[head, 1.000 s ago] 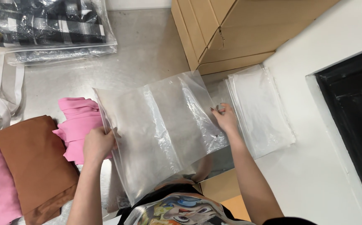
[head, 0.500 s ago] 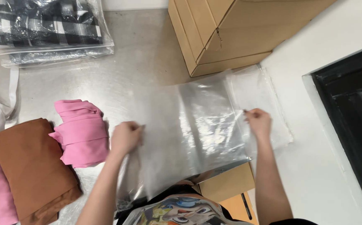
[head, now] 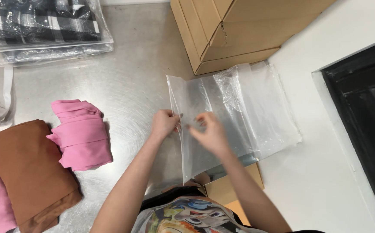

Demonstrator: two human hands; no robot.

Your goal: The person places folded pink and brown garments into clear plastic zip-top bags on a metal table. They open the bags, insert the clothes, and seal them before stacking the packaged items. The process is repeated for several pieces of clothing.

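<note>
Clear plastic, basically; a see-through bag is pinched at its left edge by both hands, left hand and right hand close together, fingers closed on the film right beside each other. Looks like the mouth of the bag is being worked apart at that edge, so this would be judged the opening step; what's called for next is probably the two layers being separated and spread wide, which needs a light grip since the film is thin and clingy. The bag is laid on the steel table at roughly 12 o'clock from the hands, stretching off toward 3 o'clock over a stack of more bags; it's crinkled, glossy, with a fold band down the middle. A cardboard box is seen at 12 o'clock, just past the bag. Off at 9 o'clock a folded pink garment is lying, with a brown one just beside it; bagged plaid clothes are up at 10 o'clock.
</note>
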